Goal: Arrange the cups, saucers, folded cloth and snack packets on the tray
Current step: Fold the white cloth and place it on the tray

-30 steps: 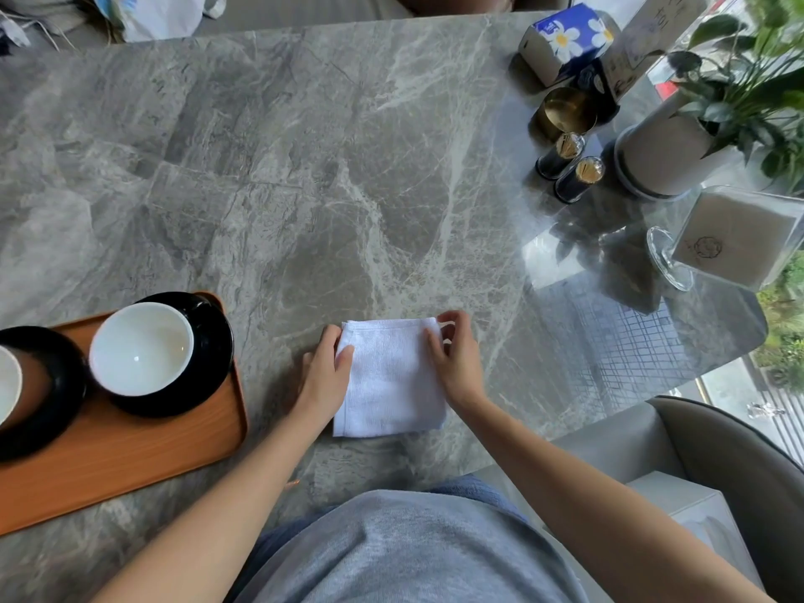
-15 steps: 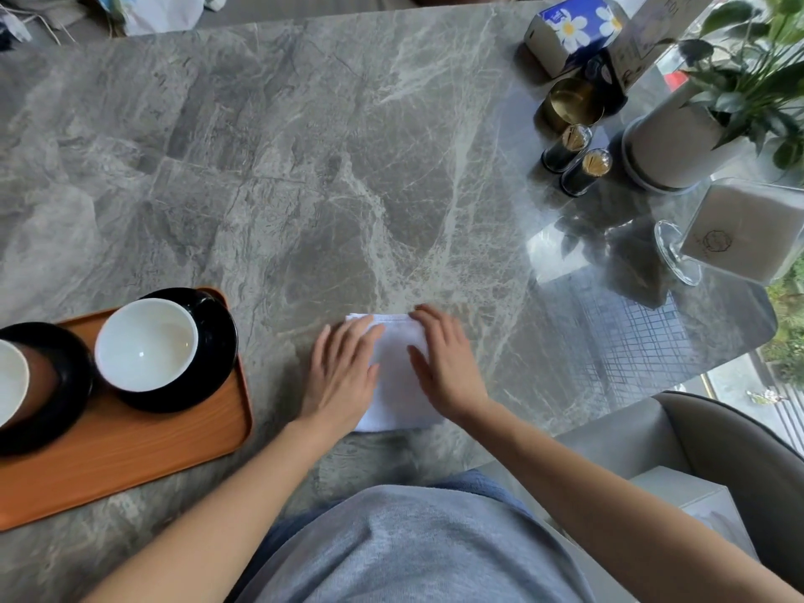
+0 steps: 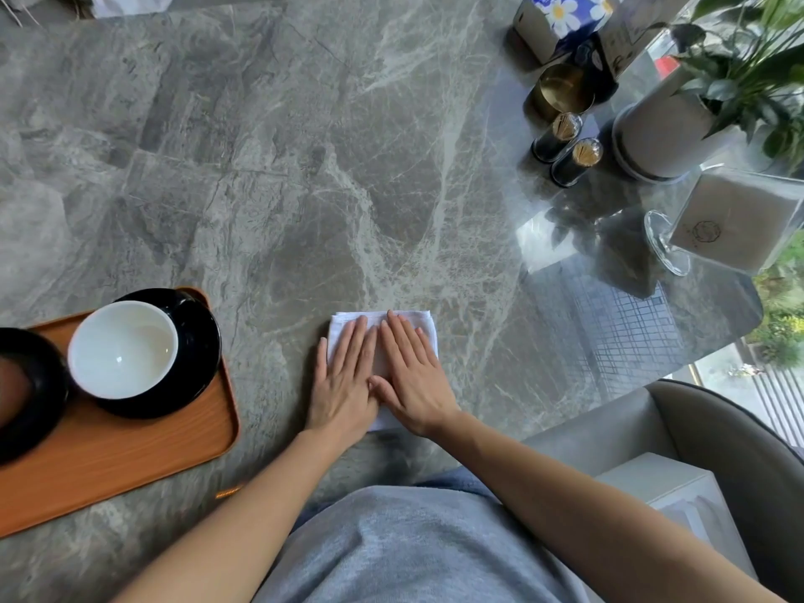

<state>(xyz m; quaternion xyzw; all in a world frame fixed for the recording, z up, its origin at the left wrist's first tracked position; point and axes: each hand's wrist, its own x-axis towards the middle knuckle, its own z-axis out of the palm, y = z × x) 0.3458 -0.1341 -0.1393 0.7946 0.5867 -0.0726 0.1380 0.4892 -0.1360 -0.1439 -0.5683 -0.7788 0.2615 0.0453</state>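
Folding step — left hand (image 3: 343, 385) and right hand (image 3: 411, 376) flat, released, pressing folded cloth (image 3: 424, 326) on counter (image 3: 304, 167). Next: lift it left onto tray (image 3: 130, 463).

Polished grey marble table (image 3: 304, 167), glossy at its right edge. Soft white terry cloth (image 3: 424, 324). Matt wood-grain tray (image 3: 130, 463). Glossy glazed cup (image 3: 124, 348), black saucer (image 3: 198, 341).

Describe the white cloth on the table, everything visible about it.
The white cloth is a small folded towel with a soft, terry-like look. It lies flat on the grey marble table, to the right of the orange tray and apart from it. The left hand and right hand press flat on it, side by side, hiding most of its surface.
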